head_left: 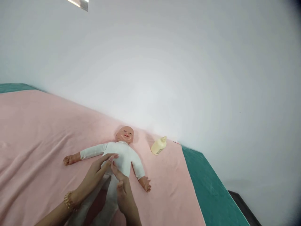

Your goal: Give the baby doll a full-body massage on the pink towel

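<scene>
A baby doll (124,153) with a white cloth body lies on its back, arms spread, its head towards the wall. Over its belly is my left hand (100,166), fingers stretched out and a gold-coloured bracelet at the wrist. From the other side my right hand (123,186) reaches up, its fingers extended so that the fingertips of both hands come together. I see nothing held in either hand. Whether they press on the doll's body or hover just above it, I cannot tell. My forearms partly cover the doll's legs.
A pale yellow pump bottle (158,146) stands right of the doll's head. Beneath everything is a wrinkled pink sheet (169,188) over a green surface (209,185). A white wall (150,62) rises behind. At the lower right shows a dark edge (243,205).
</scene>
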`<state>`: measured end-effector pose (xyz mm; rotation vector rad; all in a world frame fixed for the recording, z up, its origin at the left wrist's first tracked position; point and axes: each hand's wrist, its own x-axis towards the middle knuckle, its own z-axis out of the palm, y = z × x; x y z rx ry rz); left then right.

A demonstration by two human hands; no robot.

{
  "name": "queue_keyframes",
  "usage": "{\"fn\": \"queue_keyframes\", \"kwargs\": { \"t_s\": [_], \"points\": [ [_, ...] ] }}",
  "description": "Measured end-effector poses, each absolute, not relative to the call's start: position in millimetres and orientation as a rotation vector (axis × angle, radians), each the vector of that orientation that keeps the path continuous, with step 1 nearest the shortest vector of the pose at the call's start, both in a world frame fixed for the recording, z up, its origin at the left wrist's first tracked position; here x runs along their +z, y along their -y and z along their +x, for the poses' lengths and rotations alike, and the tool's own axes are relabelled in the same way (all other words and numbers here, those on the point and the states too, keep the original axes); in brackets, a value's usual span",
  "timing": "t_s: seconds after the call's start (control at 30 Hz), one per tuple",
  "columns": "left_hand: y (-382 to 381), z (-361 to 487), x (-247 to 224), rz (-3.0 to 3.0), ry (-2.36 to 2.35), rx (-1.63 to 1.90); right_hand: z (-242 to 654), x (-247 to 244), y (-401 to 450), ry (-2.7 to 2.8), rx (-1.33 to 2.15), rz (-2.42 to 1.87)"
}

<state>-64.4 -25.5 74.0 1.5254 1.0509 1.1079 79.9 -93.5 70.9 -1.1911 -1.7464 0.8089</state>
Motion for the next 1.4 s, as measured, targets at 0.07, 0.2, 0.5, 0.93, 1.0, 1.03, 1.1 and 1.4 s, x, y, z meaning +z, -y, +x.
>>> {"fn": "queue_keyframes", "kwargs": {
  "t_s": [0.07, 0.2, 0.5, 0.93, 1.0, 1.03, 1.1, 1.4],
  "points": [
    [14.9, -76.5, 68.3, 1.538, -1.138, 1.113, 88.2, 77.5, 85.8, 1.725, 0.929, -1.097],
    [4.1, -86.2, 54.9, 1.549, -1.322, 1.166, 96.9, 77.5, 71.0, 1.775, 0.951, -1.048],
    [-0.7, -74.1, 36.1, 1.544, -1.229, 1.107, 100.6, 50.9, 38.7, 2.045, 0.823, -1.172],
    [12.1, -74.8, 35.2, 1.871, -1.16, 1.019, 121.3, 28.5, 7.9, 1.942, 0.606, -1.369],
    [11.0, -77.4, 38.4, 1.949, -1.044, 0.993, 123.9, 19.4, 8.0, 1.862, 0.578, -1.409],
    [9.5, -78.6, 39.6, 1.962, -0.995, 0.987, 125.1, 15.3, 8.4, 1.817, 0.569, -1.419],
    [4.9, -79.6, 40.9, 1.969, -0.912, 0.941, 127.1, 8.8, 9.6, 1.728, 0.56, -1.419],
    [-6.0, -65.3, 52.1, 2.091, -0.685, 0.536, 126.2, -3.7, 9.2, 1.487, 0.626, -1.329]
  ]
}}
